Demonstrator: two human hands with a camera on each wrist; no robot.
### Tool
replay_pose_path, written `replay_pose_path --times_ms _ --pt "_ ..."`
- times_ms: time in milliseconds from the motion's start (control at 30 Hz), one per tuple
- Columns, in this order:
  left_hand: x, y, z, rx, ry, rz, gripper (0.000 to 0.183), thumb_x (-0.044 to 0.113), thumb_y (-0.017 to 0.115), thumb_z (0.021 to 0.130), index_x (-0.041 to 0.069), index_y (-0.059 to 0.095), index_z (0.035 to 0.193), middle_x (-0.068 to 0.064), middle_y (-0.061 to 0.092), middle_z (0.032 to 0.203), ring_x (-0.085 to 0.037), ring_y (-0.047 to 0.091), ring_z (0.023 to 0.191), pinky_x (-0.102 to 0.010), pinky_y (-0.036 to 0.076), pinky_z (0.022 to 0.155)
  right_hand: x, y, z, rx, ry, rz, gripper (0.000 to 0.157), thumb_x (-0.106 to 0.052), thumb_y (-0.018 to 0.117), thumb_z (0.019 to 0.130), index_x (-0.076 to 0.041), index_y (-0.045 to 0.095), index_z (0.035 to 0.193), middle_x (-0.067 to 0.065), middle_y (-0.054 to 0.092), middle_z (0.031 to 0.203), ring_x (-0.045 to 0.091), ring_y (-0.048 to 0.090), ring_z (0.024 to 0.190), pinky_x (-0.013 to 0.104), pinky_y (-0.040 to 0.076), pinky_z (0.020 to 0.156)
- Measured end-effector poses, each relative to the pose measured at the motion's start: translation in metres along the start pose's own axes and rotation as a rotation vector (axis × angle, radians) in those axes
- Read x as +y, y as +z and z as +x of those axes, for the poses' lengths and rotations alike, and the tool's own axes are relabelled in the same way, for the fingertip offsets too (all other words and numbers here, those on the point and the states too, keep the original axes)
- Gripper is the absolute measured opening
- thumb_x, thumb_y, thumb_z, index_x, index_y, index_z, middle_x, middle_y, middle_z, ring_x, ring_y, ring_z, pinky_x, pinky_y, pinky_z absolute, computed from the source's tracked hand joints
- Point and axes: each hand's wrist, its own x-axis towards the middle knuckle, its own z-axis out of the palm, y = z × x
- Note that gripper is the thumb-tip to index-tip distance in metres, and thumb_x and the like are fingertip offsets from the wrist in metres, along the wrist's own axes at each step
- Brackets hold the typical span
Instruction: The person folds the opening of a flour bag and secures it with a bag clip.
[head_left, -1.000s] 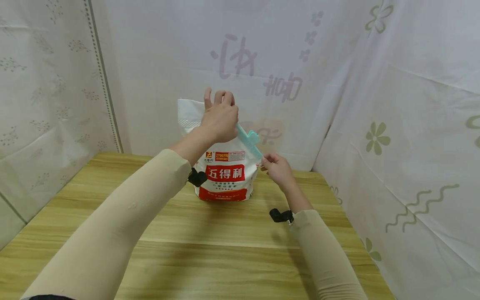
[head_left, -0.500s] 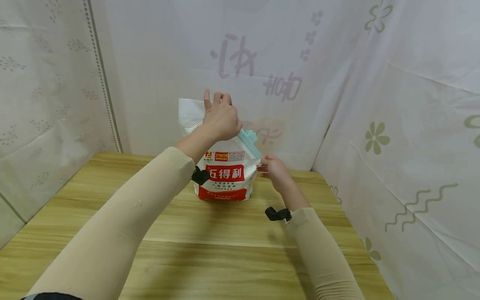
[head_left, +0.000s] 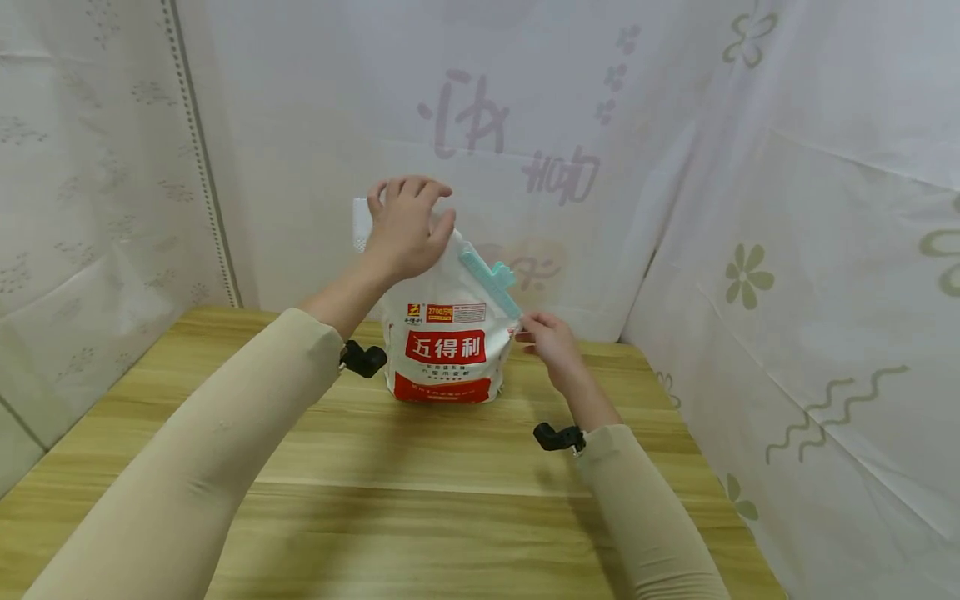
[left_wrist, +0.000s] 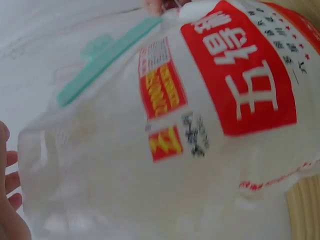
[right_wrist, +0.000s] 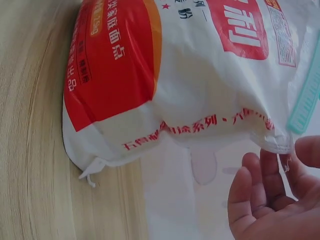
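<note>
A white and red bag of flour [head_left: 448, 346] stands upright on the table. A mint-green bag clip [head_left: 489, 282] sits slantwise along the bag's upper right edge. My left hand [head_left: 408, 232] is at the bag's top left, its fingers bent loosely and its thumb apart. In the left wrist view, the fingers of the left hand [left_wrist: 12, 185] show at the bag's top edge, with nothing pinched between them. With thumb and fingers, my right hand [right_wrist: 270, 200] pinches the bag's corner, just below the lower end of the clip. Part of the bag's top is hidden behind the left hand.
The wood-grain table [head_left: 390, 517] reaches back to a pale printed curtain [head_left: 300, 108]. Another patterned curtain [head_left: 825, 275] hangs along the right side. A black wrist camera [head_left: 365, 360] is on the left wrist, and another black camera [head_left: 557, 437] on the right.
My left hand has moved left, off the upper end of the clip, and its fingers have spread; more of the clip shows. The right hand stays at the bag's corner, shifting only slightly.
</note>
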Motion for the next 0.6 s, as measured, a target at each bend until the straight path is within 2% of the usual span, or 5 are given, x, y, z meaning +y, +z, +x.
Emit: replay_pose_path --times_ms 100,300,467,600 --pt "-0.014 -0.010 -0.002 0.009 -0.027 -0.036 0.046 0.036 0.042 0.115 0.014 0.068 0.145 -0.012 0.060 0.158 -0.038 0.034 0.156 -0.065 0.002 0.131 0.000 -0.002 -0.001 0.008 -0.021 -0.015 0.034 -0.031 0.056 0.116 -0.005 0.068 0.134 0.003 0.070 0.119 0.038 0.063 0.128 0.037 0.055 0.097" --pt "-0.024 -0.015 0.000 -0.076 -0.025 -0.048 0.040 0.032 0.049 0.112 0.014 0.074 0.137 -0.008 0.071 0.146 -0.039 0.042 0.150 -0.066 -0.005 0.130 0.004 -0.005 -0.003 0.001 -0.036 -0.032 0.038 -0.031 0.057 0.115 -0.003 0.067 0.139 0.003 0.070 0.118 0.032 0.066 0.121 0.039 0.056 0.099" --pt "-0.021 -0.016 0.004 -0.066 -0.010 -0.004 0.028 0.026 0.058 0.114 0.013 0.074 0.134 -0.007 0.076 0.139 -0.037 0.059 0.138 -0.065 0.004 0.130 0.004 -0.003 -0.004 -0.007 -0.060 -0.043 0.040 -0.030 0.055 0.116 -0.001 0.065 0.142 0.005 0.070 0.119 0.039 0.064 0.126 0.044 0.056 0.104" --pt "-0.020 -0.019 0.007 -0.073 -0.041 0.000 0.026 0.025 0.059 0.114 0.014 0.075 0.131 -0.006 0.078 0.136 -0.030 0.068 0.125 -0.061 0.014 0.125 0.004 -0.001 -0.004 -0.009 -0.061 -0.052 0.041 -0.030 0.053 0.117 -0.001 0.063 0.144 0.008 0.069 0.122 0.044 0.062 0.131 0.044 0.055 0.103"
